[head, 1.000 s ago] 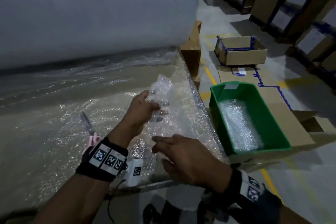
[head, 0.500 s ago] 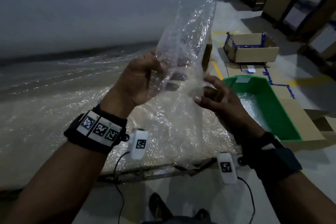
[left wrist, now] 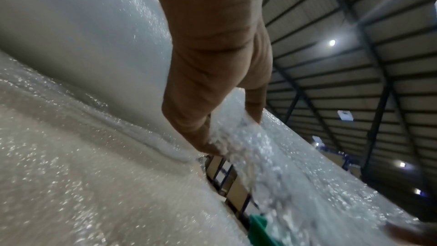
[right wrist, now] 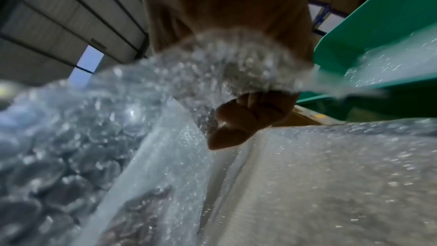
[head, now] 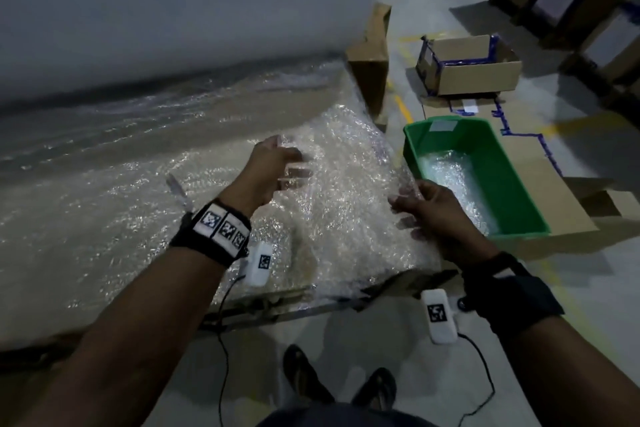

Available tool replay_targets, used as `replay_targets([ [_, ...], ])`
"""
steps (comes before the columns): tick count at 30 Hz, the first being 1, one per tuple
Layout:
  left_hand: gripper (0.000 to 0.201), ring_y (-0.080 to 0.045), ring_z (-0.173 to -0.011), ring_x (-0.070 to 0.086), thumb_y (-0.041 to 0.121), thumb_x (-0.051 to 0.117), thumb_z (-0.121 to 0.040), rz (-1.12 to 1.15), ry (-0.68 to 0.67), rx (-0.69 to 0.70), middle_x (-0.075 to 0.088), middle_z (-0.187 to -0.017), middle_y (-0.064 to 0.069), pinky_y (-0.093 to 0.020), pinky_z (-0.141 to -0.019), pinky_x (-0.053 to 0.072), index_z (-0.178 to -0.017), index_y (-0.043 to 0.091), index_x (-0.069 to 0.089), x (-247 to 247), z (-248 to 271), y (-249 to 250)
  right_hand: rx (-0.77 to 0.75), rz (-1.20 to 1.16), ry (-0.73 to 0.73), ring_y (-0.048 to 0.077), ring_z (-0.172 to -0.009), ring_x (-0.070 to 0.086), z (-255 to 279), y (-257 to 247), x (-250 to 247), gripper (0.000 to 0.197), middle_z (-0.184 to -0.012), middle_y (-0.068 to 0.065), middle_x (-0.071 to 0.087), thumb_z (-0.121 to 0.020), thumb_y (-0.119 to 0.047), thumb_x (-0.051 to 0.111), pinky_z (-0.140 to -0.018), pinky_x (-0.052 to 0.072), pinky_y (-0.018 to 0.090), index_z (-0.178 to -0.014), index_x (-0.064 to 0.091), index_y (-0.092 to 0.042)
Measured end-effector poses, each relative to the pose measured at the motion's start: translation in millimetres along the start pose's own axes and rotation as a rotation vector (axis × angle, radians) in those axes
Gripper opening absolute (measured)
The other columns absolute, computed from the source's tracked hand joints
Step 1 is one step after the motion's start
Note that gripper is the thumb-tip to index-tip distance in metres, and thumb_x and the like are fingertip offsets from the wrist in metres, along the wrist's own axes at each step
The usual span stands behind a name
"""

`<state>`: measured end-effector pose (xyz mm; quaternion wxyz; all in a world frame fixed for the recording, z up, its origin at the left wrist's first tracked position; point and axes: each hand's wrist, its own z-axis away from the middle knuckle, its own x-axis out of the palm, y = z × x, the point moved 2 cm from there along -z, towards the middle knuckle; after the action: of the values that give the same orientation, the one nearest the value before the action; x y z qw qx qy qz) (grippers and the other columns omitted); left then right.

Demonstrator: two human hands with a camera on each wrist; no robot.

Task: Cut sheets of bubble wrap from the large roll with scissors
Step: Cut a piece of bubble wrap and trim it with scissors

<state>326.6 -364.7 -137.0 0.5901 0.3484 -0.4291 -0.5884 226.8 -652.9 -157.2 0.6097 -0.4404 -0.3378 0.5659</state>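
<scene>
left hand fingers pinch cut sheet | right hand fingers clamp its edge | sheet at desk corner, beside green bin | clear, bubbly

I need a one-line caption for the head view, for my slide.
Both hands, left hand and right hand, hold a cut bubble wrap sheet over the table, beside a green bin.

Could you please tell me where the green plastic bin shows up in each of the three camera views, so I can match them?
Head view: the green plastic bin sits on the floor at right centre, beside the right hand.
Left wrist view: only a green corner shows at the bottom edge.
Right wrist view: it fills the upper right.
Shared landmark: the cut clear bubble wrap sheet that both hands hold.
</scene>
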Motion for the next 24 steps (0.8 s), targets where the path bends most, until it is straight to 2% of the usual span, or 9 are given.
replay_targets([
  [3, 0.046, -0.035, -0.085, 0.077, 0.005, 0.061, -0.098, -0.043, 0.036, -0.038, 0.080, -0.106, -0.013, -0.037, -0.071, 0.058, -0.140, 0.021, 0.051, 5.6, -33.5, -8.7, 0.009, 0.036, 0.030, 0.023, -0.059, 0.067, -11.3, 23.6, -10.9, 0.037, -0.088, 0.013, 0.078, -0.087, -0.019, 0.085, -0.048, 0.038, 0.024, -0.115, 0.064, -0.009],
  [5, 0.048, -0.037, -0.086, 0.074, 0.003, 0.061, -0.094, -0.082, 0.045, -0.071, 0.078, -0.110, -0.015, -0.039, -0.071, 0.059, -0.138, 0.021, 0.053, 6.9, -53.4, -15.1, -0.005, 0.107, 0.057, 0.022, -0.060, 0.066, -15.9, 37.0, -12.9, 0.037, -0.092, 0.017, 0.077, -0.086, -0.020, 0.086, -0.048, 0.040, 0.025, -0.114, 0.064, -0.012],
  [8, 0.049, -0.029, -0.074, 0.069, -0.003, 0.062, -0.091, -0.172, 0.070, -0.084, 0.075, -0.116, -0.021, -0.035, -0.065, 0.057, -0.134, 0.019, 0.055, 4.8, -73.9, -25.1, -0.050, 0.240, 0.093, 0.020, -0.064, 0.063, -22.6, 52.9, -9.3, 0.037, -0.092, 0.013, 0.073, -0.084, -0.023, 0.089, -0.050, 0.046, 0.027, -0.110, 0.064, -0.016],
  [10, 0.045, -0.023, -0.062, 0.066, -0.008, 0.057, -0.095, -0.191, 0.094, -0.085, 0.078, -0.101, -0.019, -0.031, -0.061, 0.055, -0.135, 0.013, 0.055, 2.0, -84.8, -30.2, -0.046, 0.257, 0.086, 0.019, -0.066, 0.063, -26.2, 59.7, -4.8, 0.040, -0.088, 0.010, 0.072, -0.083, -0.023, 0.090, -0.053, 0.047, 0.026, -0.111, 0.061, -0.018],
  [12, 0.046, -0.021, -0.055, 0.067, -0.013, 0.054, -0.096, -0.216, 0.119, -0.066, 0.077, -0.085, -0.016, -0.029, -0.056, 0.055, -0.136, 0.008, 0.053, -2.2, -94.5, -29.6, -0.024, 0.201, 0.066, 0.019, -0.062, 0.065, -30.2, 63.6, -2.8, 0.043, -0.083, 0.011, 0.071, -0.083, -0.020, 0.090, -0.048, 0.046, 0.024, -0.116, 0.063, -0.011],
  [15, 0.046, -0.018, -0.050, 0.066, -0.017, 0.056, -0.095, -0.313, 0.145, -0.001, 0.075, -0.087, -0.019, -0.026, -0.049, 0.053, -0.134, 0.005, 0.055, -8.2, -108.7, -16.9, -0.015, 0.161, 0.062, 0.020, -0.055, 0.061, -35.5, 62.4, -5.8, 0.041, -0.074, 0.012, 0.065, -0.082, -0.018, 0.090, -0.040, 0.040, 0.021, -0.115, 0.066, -0.011],
  [19, 0.045, -0.020, -0.056, 0.069, -0.017, 0.053, -0.097, -0.486, 0.118, 0.048, 0.075, -0.094, -0.021, -0.027, -0.050, 0.054, -0.134, 0.009, 0.053, -7.1, -125.8, -1.2, 0.013, 0.203, 0.031, 0.020, -0.057, 0.055, -43.9, 62.8, -8.6, 0.049, -0.077, 0.011, 0.062, -0.080, -0.022, 0.091, -0.040, 0.038, 0.022, -0.119, 0.063, -0.013],
  [22, 0.045, -0.026, -0.062, 0.067, -0.013, 0.056, -0.098, -0.545, 0.113, 0.033, 0.071, -0.088, -0.020, -0.032, -0.053, 0.056, -0.137, 0.007, 0.052, -2.1, -140.3, -8.7, 0.022, 0.346, 0.043, 0.022, -0.067, 0.062, -49.3, 69.9, -9.7, 0.065, -0.091, 0.008, 0.068, -0.075, -0.032, 0.095, -0.052, 0.047, 0.028, -0.126, 0.059, -0.016],
  [24, 0.050, -0.027, -0.068, 0.068, -0.003, 0.068, -0.094, -0.598, 0.137, 0.047, 0.070, -0.088, -0.016, -0.033, -0.059, 0.056, -0.141, 0.009, 0.054, -0.4, -145.7, -19.7, -0.005, 0.447, 0.074, 0.027, -0.075, 0.069, -51.2, 74.5, -11.8, 0.071, -0.097, 0.010, 0.071, -0.073, -0.036, 0.095, -0.061, 0.054, 0.036, -0.130, 0.058, -0.015],
])
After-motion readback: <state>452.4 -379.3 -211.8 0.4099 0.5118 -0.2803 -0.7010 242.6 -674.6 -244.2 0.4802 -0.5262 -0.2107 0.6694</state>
